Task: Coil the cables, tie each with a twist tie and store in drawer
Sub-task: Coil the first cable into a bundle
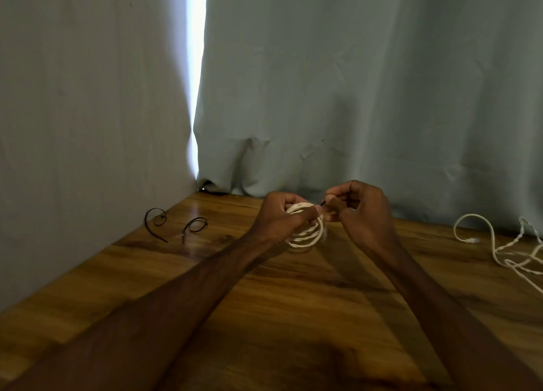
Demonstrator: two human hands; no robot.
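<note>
Coiled cable (308, 234) hangs over the desk (264, 317), gripped in my left hand (277, 218); my right fingers (333, 205) pinch the twist tie (323, 203). I should cinch it snugly so loops stay bunched.

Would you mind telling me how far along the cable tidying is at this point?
Done: one white cable is wound into a coil. In hand: the left hand grips it while the right hand pinches a black tie at its top. Left: the loose cable at right is uncoiled, two spare ties lie on the table, no drawer shows.
</note>
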